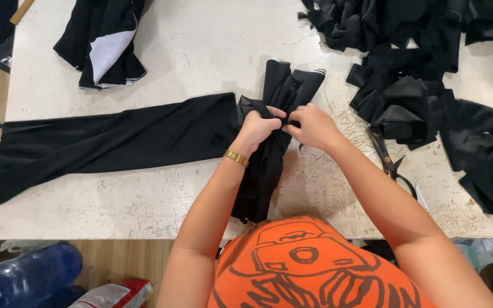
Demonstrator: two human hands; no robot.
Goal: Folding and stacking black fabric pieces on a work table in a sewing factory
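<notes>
Pale and scuffed, the worktop (201, 51) fills most of the view, with wooden floor showing at its left edge and below it. At its middle, both hands meet over a bunched black fabric piece (283, 91). The left hand (256, 126), with a gold bracelet (236, 157) at the wrist, is closed tight around the gathered cloth; the right hand (313, 125) pinches the same gather from the other side, fingers curled in and touching the left hand's knuckles. Above the hands the fabric fans out in upright folds; below them it hangs narrow toward the worktop's near edge and the person's orange shirt (315, 268).

A long black fabric strip (115, 140) lies flat to the left, reaching from the hands' cloth out to the worktop's left edge; whether it is one piece with the gathered cloth I cannot tell. At the right, a heap of bunched black pieces (429, 85) that look much like the one in hand lies spread along the far and right side, which suggests a good many are already made while this one is only half gathered. Black-handled scissors (392, 165) lie just right of the right forearm, untouched. A folded black and white cloth (104, 48) sits apart at the far left. Under the worktop, a blue bottle (29, 276) lies on the floor.
</notes>
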